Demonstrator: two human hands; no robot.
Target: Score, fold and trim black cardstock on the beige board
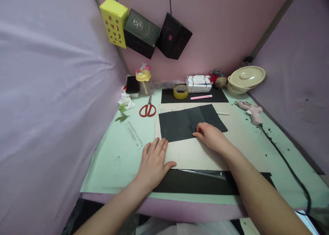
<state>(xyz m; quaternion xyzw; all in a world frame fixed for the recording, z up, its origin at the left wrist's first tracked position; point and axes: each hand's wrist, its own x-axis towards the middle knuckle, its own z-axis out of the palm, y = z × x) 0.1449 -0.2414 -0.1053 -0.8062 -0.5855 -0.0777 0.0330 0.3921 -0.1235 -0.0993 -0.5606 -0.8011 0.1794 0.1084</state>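
The head camera looks forward and down from above the near side of the table [102,170], close over left hand [154,163] and right hand [212,136] (they reach in from below), out to the pink wall [221,29].

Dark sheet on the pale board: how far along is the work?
Probably early. Done: the dark sheet shows faint creases. In hand: the right hand's fingers are at its near edge; the left hand lies at its near left corner. Left: it lies open and unjoined, so any shaping or joining seems ahead; tape and glue gun lie aside.
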